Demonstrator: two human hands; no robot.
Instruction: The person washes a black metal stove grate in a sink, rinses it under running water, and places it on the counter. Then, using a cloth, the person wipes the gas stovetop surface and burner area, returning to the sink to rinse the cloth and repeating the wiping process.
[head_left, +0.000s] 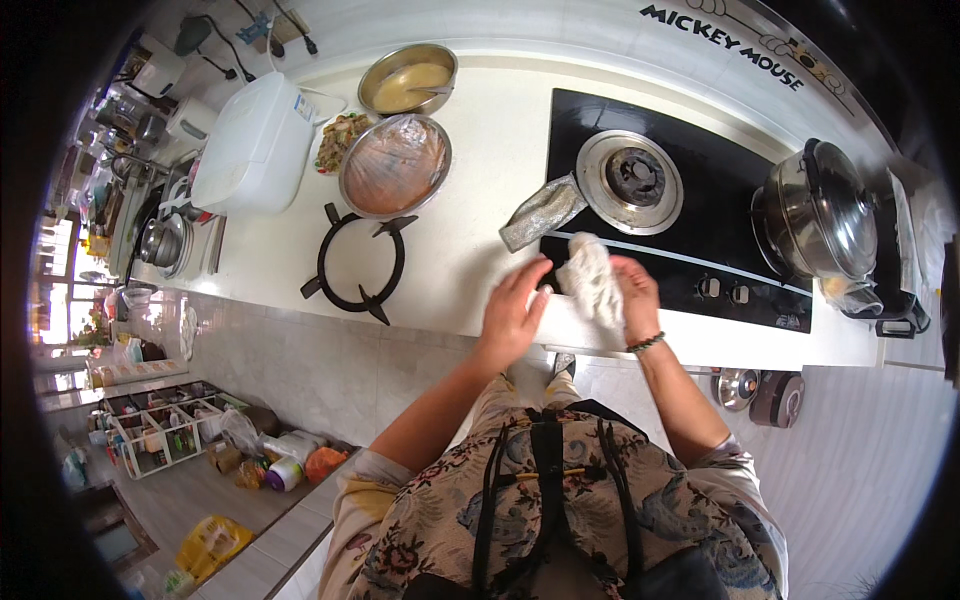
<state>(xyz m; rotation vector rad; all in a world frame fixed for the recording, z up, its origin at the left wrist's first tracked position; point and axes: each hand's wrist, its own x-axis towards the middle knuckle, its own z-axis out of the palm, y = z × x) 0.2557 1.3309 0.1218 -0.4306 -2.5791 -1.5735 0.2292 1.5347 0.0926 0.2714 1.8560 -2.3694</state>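
Note:
My right hand (636, 295) grips a crumpled white cloth (591, 281) at the front edge of the black gas cooktop (720, 217). Just left of the cloth, my left hand (519, 307) is apart from it, fingers spread and holding nothing. A folded silvery cloth or pad (544, 212) lies over the cooktop's left edge, beside the uncovered round burner (630, 182). The black metal pan support (321, 264) lies on the white counter (465, 247), off the burner.
Near the wall stand a film-covered metal bowl (395, 166), a bowl of yellowish liquid (409, 79), a plate of food (341, 141) and a white plastic container (251, 146). A lidded steel pot (821, 214) occupies the cooktop's right side. Plates and chopsticks (218, 244) are farther left.

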